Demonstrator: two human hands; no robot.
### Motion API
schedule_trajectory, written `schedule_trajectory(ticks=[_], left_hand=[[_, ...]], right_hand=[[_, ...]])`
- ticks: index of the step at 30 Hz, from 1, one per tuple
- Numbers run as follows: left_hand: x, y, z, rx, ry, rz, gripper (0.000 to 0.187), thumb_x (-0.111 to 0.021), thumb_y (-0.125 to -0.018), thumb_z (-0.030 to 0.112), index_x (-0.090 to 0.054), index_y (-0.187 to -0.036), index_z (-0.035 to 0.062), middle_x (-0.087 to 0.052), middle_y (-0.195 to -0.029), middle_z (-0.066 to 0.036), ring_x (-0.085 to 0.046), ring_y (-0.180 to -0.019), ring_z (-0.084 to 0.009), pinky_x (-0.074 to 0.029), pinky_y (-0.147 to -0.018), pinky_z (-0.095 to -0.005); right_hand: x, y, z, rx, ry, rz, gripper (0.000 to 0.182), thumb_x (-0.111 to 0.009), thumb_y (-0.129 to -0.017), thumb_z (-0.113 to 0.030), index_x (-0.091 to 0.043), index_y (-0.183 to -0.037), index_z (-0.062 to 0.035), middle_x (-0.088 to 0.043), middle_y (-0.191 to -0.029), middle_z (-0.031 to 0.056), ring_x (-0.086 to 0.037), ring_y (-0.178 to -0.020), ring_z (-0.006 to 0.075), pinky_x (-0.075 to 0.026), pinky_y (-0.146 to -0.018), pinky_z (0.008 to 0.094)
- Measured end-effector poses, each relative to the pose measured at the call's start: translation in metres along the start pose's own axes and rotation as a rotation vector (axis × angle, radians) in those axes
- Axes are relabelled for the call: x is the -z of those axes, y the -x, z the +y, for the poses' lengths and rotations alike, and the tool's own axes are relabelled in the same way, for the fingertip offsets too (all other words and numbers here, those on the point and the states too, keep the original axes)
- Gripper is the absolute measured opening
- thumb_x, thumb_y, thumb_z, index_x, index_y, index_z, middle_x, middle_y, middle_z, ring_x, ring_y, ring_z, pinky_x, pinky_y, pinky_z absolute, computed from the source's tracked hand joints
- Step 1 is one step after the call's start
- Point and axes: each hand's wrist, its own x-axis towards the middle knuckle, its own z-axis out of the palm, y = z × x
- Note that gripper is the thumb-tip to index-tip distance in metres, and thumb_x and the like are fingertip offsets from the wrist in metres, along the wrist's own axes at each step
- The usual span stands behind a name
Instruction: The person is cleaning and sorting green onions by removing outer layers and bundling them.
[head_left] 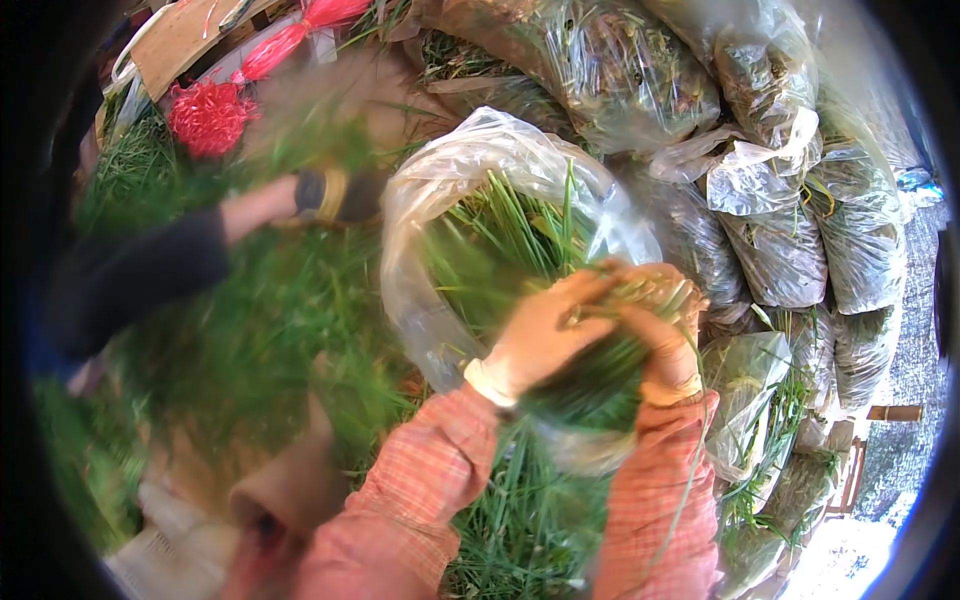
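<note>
My left hand [545,335], in an orange glove with a pale cuff, curls over the near side of a bunch of long, thin, grass-like greens [585,385]. From the right, my right hand [665,345] wraps the same bunch near its pale, cut-looking ends. The leaves trail down between my forearms, partly blurred. Just beyond my hands stands a clear plastic bag [425,190] with its rim rolled open. Long green stalks [510,225] fill it. My palms are hidden behind the fingers and leaves.
A co-worker's gloved hand [345,195] reaches in from the left, over a blurred heap of greens [280,310]. Filled plastic bags [610,70] are stacked at the back and right. Red plastic strings [212,118] hang at the upper left. Loose greens [530,520] lie below my arms.
</note>
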Motion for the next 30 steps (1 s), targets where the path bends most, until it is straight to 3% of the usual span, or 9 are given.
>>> schedule_trajectory(ticks=[4, 9, 11, 14, 16, 24, 26, 28, 30], left_hand=[[0.002, 0.005, -0.009, 0.030, 0.066, 0.101, 0.028, -0.058, -0.083, 0.011, -0.059, -0.109, -0.0009, -0.057, -0.114, -0.011, -0.052, -0.104, -0.0179, -0.037, -0.092, -0.0284], [0.017, 0.004, -0.014, 0.256, 0.306, 0.451, 0.014, -0.051, -0.091, 0.018, -0.054, -0.094, 0.0050, -0.057, -0.079, -0.001, -0.045, -0.059, -0.0038, -0.038, -0.049, -0.0186], [0.039, 0.001, -0.047, 0.138, -0.107, 0.622, 0.019, -0.048, -0.091, 0.024, -0.055, -0.093, 0.0064, -0.053, -0.076, 0.002, -0.043, -0.058, -0.0036, -0.034, -0.048, -0.0172], [0.080, 0.004, -0.061, 0.341, -0.096, 0.987, 0.024, -0.048, -0.089, 0.023, -0.058, -0.083, 0.0025, -0.057, -0.079, -0.006, -0.052, -0.068, -0.0183, -0.042, -0.066, -0.0323], [0.094, 0.010, -0.060, 0.279, -0.236, 1.053, 0.028, -0.048, -0.089, 0.023, -0.059, -0.106, 0.0040, -0.061, -0.095, -0.009, -0.056, -0.081, -0.0182, -0.043, -0.075, -0.0311], [0.074, 0.027, 0.007, 0.308, -0.589, 0.709, 0.071, -0.068, -0.072, 0.016, -0.033, -0.131, -0.0004, -0.041, -0.129, -0.022, -0.040, -0.120, -0.0310, -0.030, -0.101, -0.0344], [0.066, 0.048, 0.026, 0.087, -0.994, 0.829, 0.073, -0.067, -0.072, 0.012, -0.029, -0.133, -0.0004, -0.038, -0.130, -0.023, -0.035, -0.123, -0.0317, -0.025, -0.105, -0.0362], [0.045, 0.072, 0.085, -0.013, -0.752, 0.775, 0.061, -0.065, -0.073, 0.011, -0.039, -0.128, -0.0012, -0.048, -0.121, -0.020, -0.045, -0.115, -0.0298, -0.032, -0.101, -0.0356], [0.006, 0.107, 0.161, 0.248, -0.136, 0.460, 0.042, -0.060, -0.079, 0.014, -0.049, -0.117, -0.0017, -0.057, -0.108, -0.017, -0.055, -0.100, -0.0260, -0.042, -0.090, -0.0328]], right_hand=[[0.011, -0.001, 0.005, 0.011, -0.093, 0.079, 0.033, -0.062, -0.066, 0.005, -0.054, -0.097, -0.0013, -0.061, -0.096, 0.0154, -0.059, -0.089, 0.0238, -0.048, -0.081, 0.0349], [0.027, 0.000, 0.011, 0.061, -0.124, 0.156, 0.032, -0.062, -0.068, -0.001, -0.052, -0.099, -0.0022, -0.060, -0.090, 0.0134, -0.059, -0.081, 0.0236, -0.050, -0.075, 0.0349], [0.035, 0.002, 0.012, 0.099, -0.052, 0.182, 0.031, -0.062, -0.070, -0.005, -0.052, -0.099, -0.0030, -0.059, -0.091, 0.0131, -0.058, -0.081, 0.0226, -0.049, -0.076, 0.0348], [0.059, 0.019, -0.007, 0.144, -0.157, 0.227, 0.032, -0.062, -0.072, -0.008, -0.052, -0.102, -0.0037, -0.058, -0.094, 0.0126, -0.057, -0.085, 0.0226, -0.048, -0.080, 0.0359], [0.081, 0.038, -0.039, 0.162, -0.181, 0.232, 0.031, -0.061, -0.076, -0.011, -0.052, -0.105, -0.0043, -0.058, -0.098, 0.0118, -0.056, -0.089, 0.0236, -0.047, -0.083, 0.0373], [0.148, 0.150, -0.209, 0.417, -0.145, 0.652, 0.043, -0.024, -0.092, -0.032, -0.043, -0.121, -0.0067, -0.046, -0.123, 0.0143, -0.043, -0.115, 0.0274, -0.034, -0.099, 0.0460], [0.162, 0.186, -0.234, 0.490, -0.172, 0.650, 0.043, -0.027, -0.092, -0.032, -0.044, -0.121, -0.0042, -0.046, -0.123, 0.0161, -0.044, -0.114, 0.0281, -0.034, -0.100, 0.0452], [0.176, 0.223, -0.253, 0.596, -0.238, 0.630, 0.040, -0.036, -0.090, -0.027, -0.047, -0.118, -0.0012, -0.050, -0.119, 0.0171, -0.047, -0.111, 0.0287, -0.036, -0.098, 0.0445], [0.156, 0.246, -0.267, 0.708, -0.337, 0.720, 0.034, -0.048, -0.087, -0.019, -0.051, -0.115, 0.0008, -0.055, -0.113, 0.0170, -0.052, -0.107, 0.0289, -0.040, -0.095, 0.0438]])
